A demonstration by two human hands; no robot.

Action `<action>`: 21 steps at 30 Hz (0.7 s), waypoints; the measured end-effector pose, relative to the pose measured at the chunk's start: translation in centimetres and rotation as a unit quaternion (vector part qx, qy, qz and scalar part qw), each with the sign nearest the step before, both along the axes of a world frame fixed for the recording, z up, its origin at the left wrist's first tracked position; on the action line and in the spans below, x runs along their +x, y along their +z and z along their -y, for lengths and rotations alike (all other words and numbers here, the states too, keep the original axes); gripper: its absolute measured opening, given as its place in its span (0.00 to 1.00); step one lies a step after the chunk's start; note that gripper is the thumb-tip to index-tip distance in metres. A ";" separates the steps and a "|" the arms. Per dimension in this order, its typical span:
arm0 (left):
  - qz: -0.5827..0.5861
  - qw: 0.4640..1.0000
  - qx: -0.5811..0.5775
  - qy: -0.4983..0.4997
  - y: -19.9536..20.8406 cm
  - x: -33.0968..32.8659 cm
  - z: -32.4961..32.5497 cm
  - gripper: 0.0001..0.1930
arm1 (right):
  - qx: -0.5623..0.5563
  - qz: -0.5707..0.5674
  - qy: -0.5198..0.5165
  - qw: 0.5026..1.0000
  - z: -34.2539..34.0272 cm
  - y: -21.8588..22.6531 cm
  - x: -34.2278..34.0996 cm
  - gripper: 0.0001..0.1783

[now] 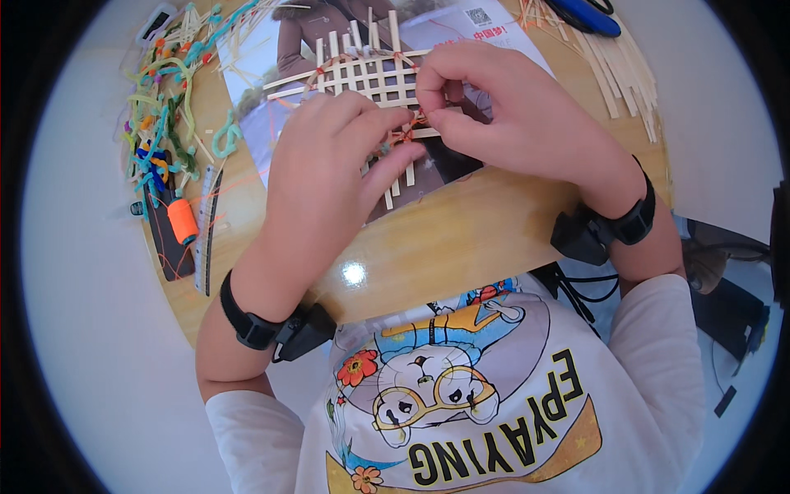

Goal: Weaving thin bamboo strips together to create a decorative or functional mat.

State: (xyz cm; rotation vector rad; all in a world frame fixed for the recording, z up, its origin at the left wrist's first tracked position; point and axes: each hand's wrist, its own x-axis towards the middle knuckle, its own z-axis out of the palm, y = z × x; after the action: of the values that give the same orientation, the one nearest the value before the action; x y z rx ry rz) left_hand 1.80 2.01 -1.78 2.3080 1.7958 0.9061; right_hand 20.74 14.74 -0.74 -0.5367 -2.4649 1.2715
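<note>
A lattice of pale flat wooden strips (380, 81) lies on a printed poster (253, 92), its strips crossing over and under with loose ends jutting out. Orange thread (408, 132) is wound around the crossing at its near right corner. My left hand (329, 152) reaches over the lattice's near left side, thumb and index finger closed about that corner. On the other side, my right hand (485, 103) is curled in a pinch at the thread, just beside the left fingertips. The thread's end between the right fingers is too fine to make out fully.
Colourful fuzzy pipe cleaners (183, 74) are heaped at the table's left edge. Nearer lie an orange thread spool (182, 221), a dark flat case (174, 262) and a ruler (211, 226). Loose wooden strips (613, 74) and a blue-handled tool (588, 16) lie far right.
</note>
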 end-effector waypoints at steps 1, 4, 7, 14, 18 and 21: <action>0.003 1.000 0.007 -0.005 -0.2 0.0 -0.1 0.14 | -0.003 0.005 0.002 1.000 0.0 -0.1 -0.1 0.05; 0.015 1.000 0.008 -0.011 -0.4 0.0 -0.2 0.13 | -0.006 -0.006 0.010 1.000 0.0 -0.5 -0.1 0.05; 0.033 0.999 0.011 -0.023 -0.6 0.0 -0.2 0.11 | -0.008 -0.005 0.016 1.000 0.0 -0.9 -0.1 0.05; 0.164 0.983 -0.083 0.027 -0.7 0.3 -0.1 0.06 | -0.013 0.025 0.012 1.000 0.7 1.1 -1.0 0.09; 0.294 0.944 -0.142 0.051 -0.8 0.4 0.1 0.05 | -0.203 0.094 -0.004 0.975 -0.3 3.6 -0.4 0.06; 0.313 0.935 -0.154 0.056 -0.8 0.2 0.1 0.06 | -0.136 0.043 -0.085 0.986 0.4 3.3 -0.8 0.08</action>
State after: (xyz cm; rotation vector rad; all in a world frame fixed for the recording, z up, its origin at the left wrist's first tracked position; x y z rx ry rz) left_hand 1.99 1.92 -2.57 1.5058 1.6381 1.1168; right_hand 19.93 14.37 2.59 -0.8681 -2.2645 1.5511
